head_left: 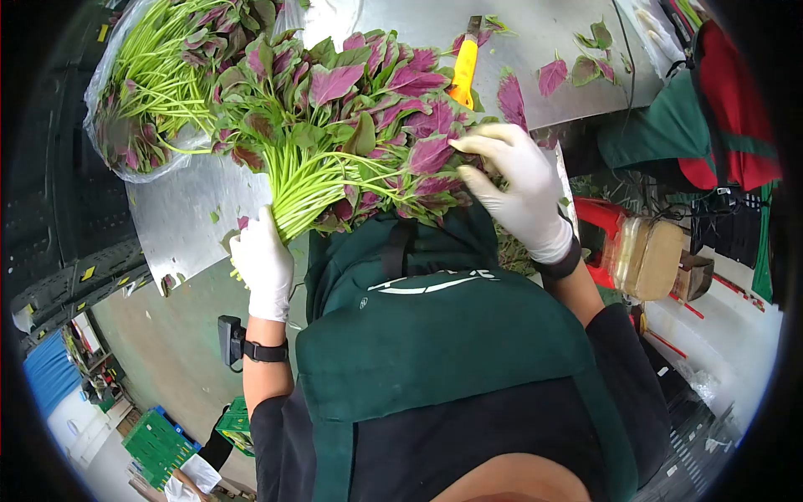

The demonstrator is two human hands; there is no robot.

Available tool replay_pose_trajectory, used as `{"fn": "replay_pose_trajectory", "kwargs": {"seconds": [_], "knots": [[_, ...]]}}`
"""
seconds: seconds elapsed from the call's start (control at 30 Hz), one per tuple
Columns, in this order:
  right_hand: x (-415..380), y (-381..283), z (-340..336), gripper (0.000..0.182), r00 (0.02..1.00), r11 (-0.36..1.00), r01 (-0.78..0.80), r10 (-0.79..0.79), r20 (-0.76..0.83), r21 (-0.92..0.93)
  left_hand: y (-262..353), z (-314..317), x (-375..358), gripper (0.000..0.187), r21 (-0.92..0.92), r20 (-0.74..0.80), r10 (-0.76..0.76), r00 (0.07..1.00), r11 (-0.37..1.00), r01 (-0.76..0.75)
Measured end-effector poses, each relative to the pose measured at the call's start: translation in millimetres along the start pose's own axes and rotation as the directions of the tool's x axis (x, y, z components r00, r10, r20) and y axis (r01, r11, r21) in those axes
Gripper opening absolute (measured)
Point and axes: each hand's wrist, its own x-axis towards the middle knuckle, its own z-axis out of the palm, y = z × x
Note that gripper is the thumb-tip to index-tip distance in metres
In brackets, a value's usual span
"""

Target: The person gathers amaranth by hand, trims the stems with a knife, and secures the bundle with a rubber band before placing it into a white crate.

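Green apron (435, 351) nearest, over dark clothing; left hand (262, 263), white-gloved, closed around pale green stems of amaranth bunch (351, 125) at edge of metal table (192, 217); right hand (514, 188), white-gloved, fingers spread loosely over bunch's purple-green leaves; bunch lying on table, leaves fanned away from body; second bunch in clear plastic bag (159, 84), beside the first; yellow-handled knife (462, 71) on table beyond leaves; loose leaves (552, 75) scattered near knife
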Motion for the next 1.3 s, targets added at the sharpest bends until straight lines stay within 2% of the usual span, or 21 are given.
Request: {"fn": "replay_pose_trajectory", "kwargs": {"seconds": [0.03,0.1,0.2,0.3,0.4,0.5,0.53,0.63,0.67,0.77,0.8,0.87,0.93,0.97,1.0,1.03,1.17,1.27,1.3], "knots": [[8,0,7,0.029,0.995,0.995,0.098,-0.098,0.002,-0.004,-1,1,0,0.043,-0.001,-0.007,0.010,1.000,1.000,-0.010],[12,2,18,0.025,0.988,0.982,0.151,-0.145,0.058,-0.113,-4,2,1,0.043,-0.013,-0.011,0.023,1.000,1.000,-0.024],[13,6,22,0.018,0.986,0.983,0.148,-0.137,0.098,-0.111,-6,2,2,0.044,-0.041,-0.013,0.031,0.999,0.999,-0.031],[16,0,22,0.014,0.976,0.976,0.210,-0.207,0.067,-0.054,-7,4,1,0.043,-0.049,-0.023,0.024,0.999,0.998,-0.025],[17,-12,15,0.016,0.962,0.974,0.212,-0.192,0.194,-0.085,-7,4,2,0.043,-0.055,-0.022,0.021,1.000,0.998,-0.022],[27,-33,2,0.017,0.908,0.949,0.258,-0.174,0.380,-0.182,-5,2,2,0.045,-0.070,-0.016,0.016,1.000,0.997,-0.017],[27,-34,3,0.018,0.919,0.947,0.269,-0.198,0.342,-0.173,-5,1,2,0.045,-0.081,-0.029,0.015,0.999,0.997,-0.018],[35,-38,1,0.019,0.938,0.884,0.317,-0.239,0.250,-0.343,-5,-1,3,0.048,-0.101,-0.033,0.015,0.999,0.995,-0.019],[38,-47,1,0.020,0.945,0.897,0.297,-0.225,0.239,-0.328,-5,-1,2,0.049,-0.106,-0.027,0.016,1.000,0.994,-0.019],[36,-63,23,0.018,0.903,0.932,0.325,-0.256,0.344,-0.159,-7,3,2,0.050,-0.127,-0.038,0.018,0.999,0.992,-0.022],[35,-64,35,0.017,0.865,0.898,0.389,-0.279,0.418,-0.205,-6,2,1,0.051,-0.136,-0.014,0.011,1.000,0.991,-0.013],[24,-52,63,0.010,0.859,0.872,0.431,-0.320,0.399,-0.230,-5,-2,3,0.052,-0.150,0.025,0.000,1.000,0.989,0.004],[23,-42,79,0.007,0.864,0.856,0.441,-0.323,0.387,-0.270,-6,9,-2,0.053,-0.106,-0.037,0.017,0.999,0.994,-0.020],[24,-42,80,0.007,0.862,0.851,0.446,-0.326,0.387,-0.276,-7,7,1,0.055,-0.080,-0.012,0.016,1.000,0.997,-0.017],[26,-43,82,0.006,0.847,0.839,0.439,-0.269,0.458,-0.320,-8,4,5,0.056,-0.053,0.013,0.015,1.000,0.998,-0.014],[29,-43,84,0.006,0.832,0.825,0.429,-0.202,0.517,-0.369,-5,-1,4,0.058,-0.031,0.130,0.003,0.992,1.000,0.001],[33,-40,85,0.006,0.882,0.891,0.356,-0.220,0.417,-0.282,-10,4,0,0.053,-0.107,0.030,0.043,0.999,0.993,-0.040],[35,-31,89,0.011,0.945,0.943,0.289,-0.254,0.208,-0.165,-8,7,3,0.045,-0.085,-0.139,0.047,0.989,0.995,-0.059],[35,-31,89,0.011,0.958,0.960,0.261,-0.245,0.147,-0.099,-8,6,4,0.044,-0.086,-0.039,0.027,0.999,0.996,-0.030]]}}
